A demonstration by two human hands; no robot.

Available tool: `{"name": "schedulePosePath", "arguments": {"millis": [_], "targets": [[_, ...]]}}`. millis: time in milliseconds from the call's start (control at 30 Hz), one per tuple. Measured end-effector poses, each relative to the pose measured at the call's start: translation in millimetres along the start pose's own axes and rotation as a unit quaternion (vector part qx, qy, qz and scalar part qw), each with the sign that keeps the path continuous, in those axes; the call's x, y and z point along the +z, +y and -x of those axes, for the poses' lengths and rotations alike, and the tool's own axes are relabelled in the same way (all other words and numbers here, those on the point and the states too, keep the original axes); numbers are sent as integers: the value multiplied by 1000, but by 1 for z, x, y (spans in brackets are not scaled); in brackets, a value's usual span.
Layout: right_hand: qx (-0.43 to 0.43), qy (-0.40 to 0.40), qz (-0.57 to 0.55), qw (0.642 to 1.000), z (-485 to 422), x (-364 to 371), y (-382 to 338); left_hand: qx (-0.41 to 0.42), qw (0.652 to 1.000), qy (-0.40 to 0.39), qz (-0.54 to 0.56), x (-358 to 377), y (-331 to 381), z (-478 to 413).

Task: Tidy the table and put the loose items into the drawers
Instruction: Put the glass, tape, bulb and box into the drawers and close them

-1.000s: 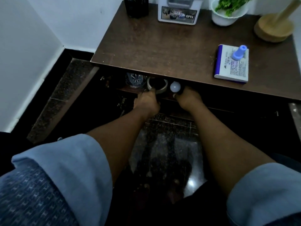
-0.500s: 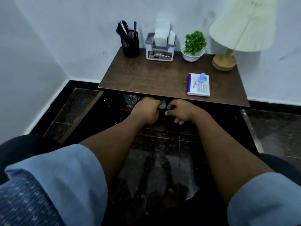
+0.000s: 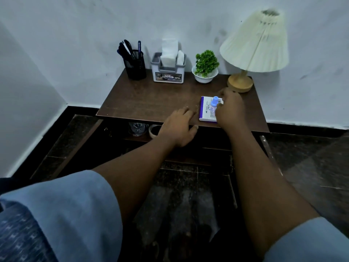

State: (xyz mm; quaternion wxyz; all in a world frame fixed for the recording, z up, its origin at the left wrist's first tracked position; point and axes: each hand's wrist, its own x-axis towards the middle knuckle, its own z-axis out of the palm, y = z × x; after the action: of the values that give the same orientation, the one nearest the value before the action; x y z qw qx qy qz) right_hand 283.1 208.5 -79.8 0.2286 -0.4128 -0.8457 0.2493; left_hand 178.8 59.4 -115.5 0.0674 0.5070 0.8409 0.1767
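A white and purple box (image 3: pixel 206 110) lies at the front right of the brown table (image 3: pixel 151 99), with a small blue cap-shaped piece (image 3: pixel 214 101) standing on it. My right hand (image 3: pixel 231 110) covers the box's right half, its fingers curled over the far edge and its thumb beside the blue piece. My left hand (image 3: pixel 178 125) rests flat on the table's front edge, fingers straight, thumb hanging over the edge. Below it the drawer (image 3: pixel 136 138) is open. A clear glass item (image 3: pixel 137 128) and a tape roll (image 3: pixel 153 130) lie inside, partly hidden by the tabletop.
Along the back of the table stand a black pen holder (image 3: pixel 135 67), a grey tissue box (image 3: pixel 168 69), a small plant in a white bowl (image 3: pixel 205 69) and a lamp (image 3: pixel 253 53) with a wooden base. Dark tiled floor surrounds the table; white walls close off the back and left.
Both hands have left the open drawer and risen to the tabletop. The right hand has reached the box, the left now rests on the front edge. The camera has tilted up.
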Motion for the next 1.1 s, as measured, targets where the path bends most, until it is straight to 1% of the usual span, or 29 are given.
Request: {"name": "schedulePosePath", "arguments": {"millis": [67,133,200,267,333,400,467,500,600,700,733,767,833,867,1000,1067,1100], "targets": [[-14,-36,29,999,-7,12,-3,3,999,-34,17,10,0,-6],[-6,-76,48,996,-13,23,-5,19,998,-45,-34,22,0,-10],[32,-99,63,993,-17,33,-5,18,996,-50,-74,32,2,-10],[64,-94,76,991,-23,38,-5,-1,996,-52,-79,37,7,-8],[64,-61,64,994,-27,40,-3,-16,996,-44,-70,38,11,-7],[42,-24,40,998,-28,38,1,-38,999,-23,-22,34,17,-8],[38,-2,0,999,-26,35,5,-80,994,10,68,30,27,-8],[45,0,-19,999,-24,33,6,-110,986,31,118,28,33,-8],[37,-28,-35,998,-19,27,7,-192,950,107,222,23,46,-1],[21,-73,-42,996,-11,15,7,-231,922,129,282,22,45,11],[21,-90,-54,994,-8,11,7,-245,906,132,319,23,43,15],[20,-109,-68,991,-3,7,6,-263,877,135,379,24,41,19],[11,-145,-84,986,8,2,5,-301,789,135,518,27,40,29],[3,-159,-87,983,13,1,4,-317,754,135,560,28,38,33],[0,-221,-131,966,33,-5,1,-364,670,106,639,27,22,51],[15,-291,-135,947,37,-10,1,-381,644,79,659,30,14,65],[26,-335,-123,934,37,-13,2,-389,638,70,661,32,10,72]]}}
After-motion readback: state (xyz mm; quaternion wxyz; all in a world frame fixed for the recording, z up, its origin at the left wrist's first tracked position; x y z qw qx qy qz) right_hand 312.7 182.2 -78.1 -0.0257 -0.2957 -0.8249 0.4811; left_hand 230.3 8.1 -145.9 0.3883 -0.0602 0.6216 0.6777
